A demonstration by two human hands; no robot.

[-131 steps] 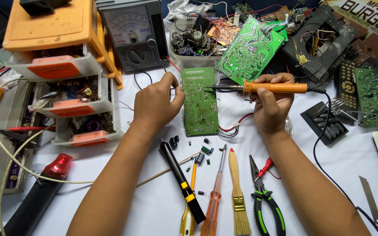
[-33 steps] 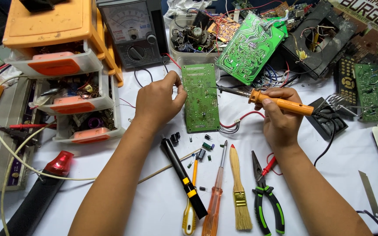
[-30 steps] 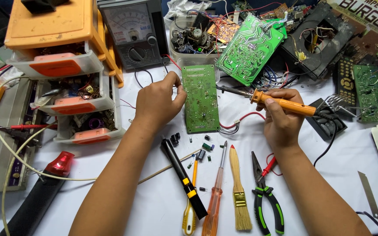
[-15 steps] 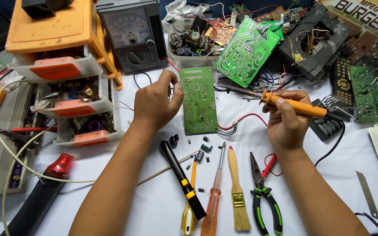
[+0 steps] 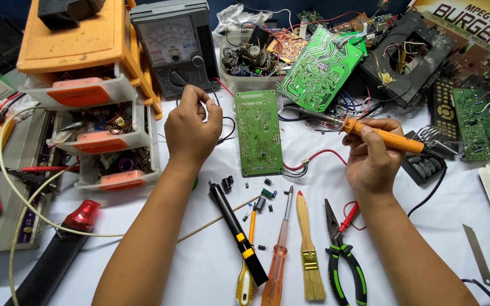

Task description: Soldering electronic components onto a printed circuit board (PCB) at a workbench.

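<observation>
A green circuit board (image 5: pixel 258 133) lies flat on the white table, with a red wire and a plug at its lower right corner. My left hand (image 5: pixel 195 131) hovers just left of it, in front of the analog meter (image 5: pixel 171 45). Its fingers are curled and pinched, and a thin dark wire loops beside them. My right hand (image 5: pixel 370 165) grips an orange soldering iron (image 5: pixel 382 138). The iron's metal tip points left and stops short of the board's right edge.
An orange drawer cabinet (image 5: pixel 86 85) stands at the left. A tilted green board (image 5: pixel 320 68) and scrap electronics fill the back. In front lie a black desoldering pump (image 5: pixel 236 232), screwdrivers (image 5: pixel 279 255), a brush (image 5: pixel 307 249), pliers (image 5: pixel 341 258) and small loose components (image 5: pixel 259 198).
My left hand has left the board's left edge and drawn back toward the meter. My right hand has pulled the iron to the right, so its tip is off the board.
</observation>
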